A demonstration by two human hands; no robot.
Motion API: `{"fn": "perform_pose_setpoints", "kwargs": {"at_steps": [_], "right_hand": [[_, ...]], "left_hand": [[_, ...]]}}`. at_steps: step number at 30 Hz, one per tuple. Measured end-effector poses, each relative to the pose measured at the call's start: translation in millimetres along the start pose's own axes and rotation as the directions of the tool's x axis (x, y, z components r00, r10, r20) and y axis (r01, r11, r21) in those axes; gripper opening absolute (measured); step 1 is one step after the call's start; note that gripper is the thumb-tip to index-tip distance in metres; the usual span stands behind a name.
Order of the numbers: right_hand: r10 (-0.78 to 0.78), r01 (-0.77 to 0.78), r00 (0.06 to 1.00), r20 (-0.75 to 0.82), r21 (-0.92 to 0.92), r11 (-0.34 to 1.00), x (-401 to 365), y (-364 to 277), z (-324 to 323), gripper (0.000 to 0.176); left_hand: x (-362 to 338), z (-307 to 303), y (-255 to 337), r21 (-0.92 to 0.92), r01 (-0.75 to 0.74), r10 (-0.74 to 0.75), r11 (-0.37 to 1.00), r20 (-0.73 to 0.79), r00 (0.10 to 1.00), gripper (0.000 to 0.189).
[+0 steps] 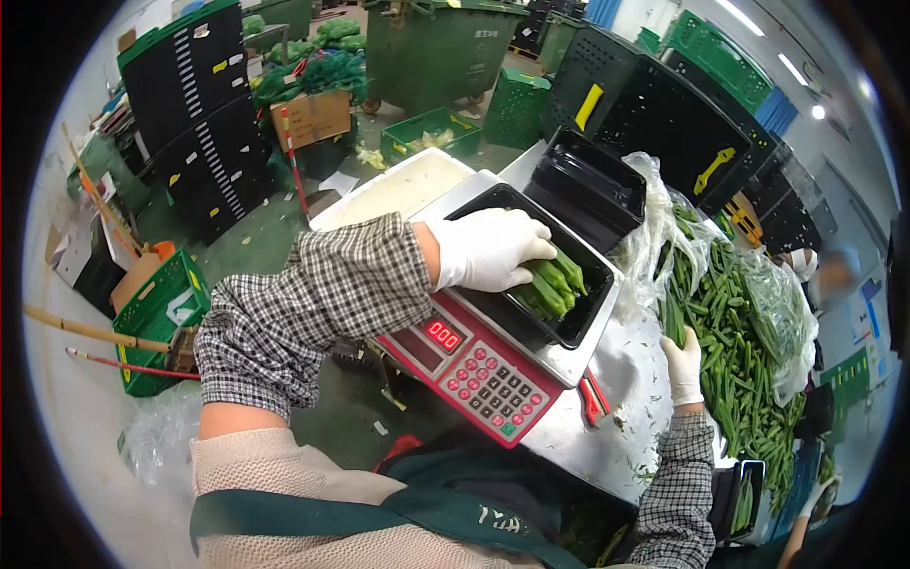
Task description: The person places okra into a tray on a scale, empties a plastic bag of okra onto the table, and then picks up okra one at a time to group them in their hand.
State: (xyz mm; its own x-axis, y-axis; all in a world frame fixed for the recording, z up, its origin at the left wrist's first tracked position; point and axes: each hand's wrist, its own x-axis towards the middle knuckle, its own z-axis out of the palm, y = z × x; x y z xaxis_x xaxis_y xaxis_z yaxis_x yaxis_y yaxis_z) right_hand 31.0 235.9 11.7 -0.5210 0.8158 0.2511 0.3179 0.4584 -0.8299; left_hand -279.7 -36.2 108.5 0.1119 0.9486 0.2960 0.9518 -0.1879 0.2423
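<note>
My left hand (pixel 493 248), in a white glove, reaches into a black tray (pixel 592 322) on the scale and is closed over several green okra pods (pixel 555 284). The red scale (pixel 498 379) shows 0.00 on its display. At the left edge of a large okra pile (pixel 739 332), my right hand (pixel 682 365), also gloved, has its fingers around okra pods, partly hidden by the hand. Clear plastic film (pixel 645 247) lies beside the pile.
Stacked black trays (pixel 588 180) stand behind the scale, next to a white foam box (pixel 398 190). A red cutter (pixel 594 398) lies on the table. At far right are another person's hand (pixel 820 498) and a filled tray (pixel 747 498). Green bin (pixel 436 57) behind.
</note>
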Motion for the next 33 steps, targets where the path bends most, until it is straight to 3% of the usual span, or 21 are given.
{"fn": "perform_pose_setpoints", "kwargs": {"at_steps": [5,6,9,13,14,15,17,19,20,23,25,27,30,31,33], "right_hand": [[-0.107,0.096,0.984,0.143,0.078,0.992,-15.7,-96.7,23.1,0.034],[-0.138,0.125,0.977,0.166,0.085,0.989,-16.6,-108.0,25.7,0.034],[-0.187,0.156,0.957,0.223,0.150,0.976,-18.3,-129.9,33.6,0.035],[-0.216,0.121,0.940,0.266,0.333,0.935,-24.3,-159.7,42.1,0.035],[-0.232,0.111,0.935,0.269,0.400,0.910,-27.4,-172.1,43.9,0.036],[-0.247,0.097,0.929,0.276,0.461,0.882,-31.0,-187.1,45.2,0.036],[-0.287,0.098,0.919,0.270,0.549,0.830,-35.4,-207.2,52.3,0.037],[-0.345,0.143,0.908,0.237,0.600,0.787,-36.9,-219.0,59.4,0.038],[-0.302,0.103,0.926,0.228,0.617,0.780,-38.0,-220.4,62.3,0.039],[-0.257,0.102,0.951,0.172,0.611,0.785,-30.7,-206.4,56.4,0.035],[-0.204,0.112,0.972,0.115,0.540,0.834,-25.0,-184.7,46.4,0.027],[-0.092,0.067,0.995,0.037,0.435,0.898,-17.4,-150.0,29.8,0.020],[0.038,-0.021,0.999,-0.038,0.375,0.927,-8.9,-66.6,2.0,0.018],[0.099,-0.070,0.994,-0.054,0.387,0.919,-9.2,-41.8,-5.8,0.020],[0.205,-0.149,0.973,-0.109,0.381,0.912,-10.3,4.7,-14.9,0.021]], "left_hand": [[2.8,-10.7,11.8,0.186,0.063,-0.086,0.981,0.121,0.989,0.036],[1.0,-13.5,15.6,0.223,0.047,-0.068,0.974,0.085,0.994,0.030],[3.5,-20.1,14.1,0.005,0.196,-0.194,0.981,0.164,0.967,0.028],[10.1,-41.6,2.7,-0.117,0.081,-0.088,0.990,-0.056,0.995,0.027],[14.3,-44.5,0.6,-0.095,-0.049,0.028,0.994,-0.203,0.979,0.024],[21.0,-53.0,9.0,-0.007,-0.104,0.099,0.995,-0.243,0.965,0.023],[35.1,-58.3,25.7,0.109,-0.182,0.204,0.977,-0.240,0.949,0.023],[49.7,-56.3,44.7,0.118,-0.221,0.240,0.968,-0.176,0.955,0.024],[57.4,-50.2,48.0,0.061,-0.296,0.302,0.953,-0.188,0.935,0.025],[66.4,-39.4,49.9,0.144,-0.395,0.418,0.907,-0.423,0.804,0.038],[63.5,-43.4,48.7,0.175,-0.389,0.414,0.905,-0.575,0.706,0.048],[48.2,-53.2,35.1,0.148,-0.284,0.318,0.947,-0.550,0.773,0.046],[23.8,-42.5,-2.3,0.070,-0.116,0.133,0.991,-0.341,0.930,0.031],[15.5,-35.6,-10.9,0.064,-0.049,0.065,0.997,-0.280,0.958,0.025],[4.0,-22.5,-28.8,0.092,-0.027,0.058,0.995,-0.353,0.934,0.021]]}}
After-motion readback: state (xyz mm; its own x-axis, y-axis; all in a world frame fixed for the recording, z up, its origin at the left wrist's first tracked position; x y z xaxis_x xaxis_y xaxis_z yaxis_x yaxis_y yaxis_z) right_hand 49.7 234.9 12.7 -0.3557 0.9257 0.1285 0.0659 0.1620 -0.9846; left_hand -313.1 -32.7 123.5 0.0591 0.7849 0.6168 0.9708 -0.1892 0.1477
